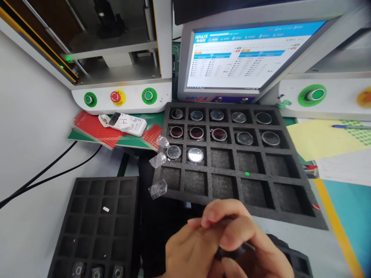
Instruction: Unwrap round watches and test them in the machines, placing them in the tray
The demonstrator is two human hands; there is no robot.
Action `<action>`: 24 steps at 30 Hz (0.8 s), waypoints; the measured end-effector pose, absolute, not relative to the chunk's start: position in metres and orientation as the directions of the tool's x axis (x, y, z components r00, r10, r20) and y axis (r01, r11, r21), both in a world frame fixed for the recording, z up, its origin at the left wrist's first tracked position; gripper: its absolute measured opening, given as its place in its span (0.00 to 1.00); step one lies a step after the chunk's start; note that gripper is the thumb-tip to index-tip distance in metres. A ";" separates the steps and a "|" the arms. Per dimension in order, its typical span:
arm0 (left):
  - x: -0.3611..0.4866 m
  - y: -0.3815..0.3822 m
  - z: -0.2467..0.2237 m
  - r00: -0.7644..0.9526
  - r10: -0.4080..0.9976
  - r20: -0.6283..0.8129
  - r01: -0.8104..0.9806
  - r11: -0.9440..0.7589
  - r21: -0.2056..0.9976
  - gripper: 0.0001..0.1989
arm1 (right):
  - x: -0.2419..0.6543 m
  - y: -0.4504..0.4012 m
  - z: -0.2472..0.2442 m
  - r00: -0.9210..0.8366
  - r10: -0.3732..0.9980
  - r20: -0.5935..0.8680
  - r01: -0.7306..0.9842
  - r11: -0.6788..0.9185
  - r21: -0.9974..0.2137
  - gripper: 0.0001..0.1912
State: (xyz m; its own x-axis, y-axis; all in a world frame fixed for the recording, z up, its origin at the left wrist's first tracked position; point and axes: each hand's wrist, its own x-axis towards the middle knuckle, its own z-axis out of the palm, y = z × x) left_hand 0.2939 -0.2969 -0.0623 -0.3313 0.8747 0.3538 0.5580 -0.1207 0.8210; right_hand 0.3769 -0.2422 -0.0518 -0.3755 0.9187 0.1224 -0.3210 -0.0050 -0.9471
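My left hand (191, 247) and my right hand (255, 243) are together at the bottom, in front of the foam tray (228, 185). Their fingers close around a small dark object (232, 251), mostly hidden, so its kind does not show. Above them in the tray sit several round watch heads with glass faces, filling the two far rows. The third row holds two more at its left, one a watch head (195, 155) with a bright reflection. A small green dot (247, 173) lies on a divider of the tray.
Crumpled clear film pieces (158, 188) lie along the tray's left edge. A second foam tray (101, 224) at lower left holds several dark parts near its front. Behind stand a monitor (226, 61) and a press with an emergency stop button (116, 97). A white handheld device (127, 122) lies on red-gridded sheets.
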 end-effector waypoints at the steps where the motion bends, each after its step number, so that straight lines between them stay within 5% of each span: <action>1: 0.292 -0.297 -0.064 -0.277 0.882 0.382 0.589 -0.158 0.793 0.16 | 0.374 -0.243 -0.054 -0.351 0.925 0.144 -0.322 0.025 -0.946 0.11; 6: 0.293 -0.295 -0.068 -0.278 0.832 0.480 0.709 -0.159 0.687 0.18 | 0.359 -0.246 -0.059 -0.258 0.937 0.234 -0.372 0.127 -0.920 0.05; 12: 0.307 -0.294 -0.071 -0.412 0.779 0.473 0.671 -0.092 0.735 0.17 | 0.364 -0.243 -0.064 -0.274 0.930 0.245 -0.355 0.139 -0.924 0.03; 18: 0.301 -0.294 -0.069 -0.474 0.824 0.309 0.475 -0.056 0.878 0.15 | 0.380 -0.231 -0.065 -0.492 0.834 0.250 -0.295 0.110 -0.949 0.16; 24: 0.303 -0.293 -0.068 -0.451 0.832 0.323 0.518 -0.051 0.854 0.16 | 0.381 -0.222 -0.063 -0.478 0.840 0.256 -0.375 0.069 -0.925 0.06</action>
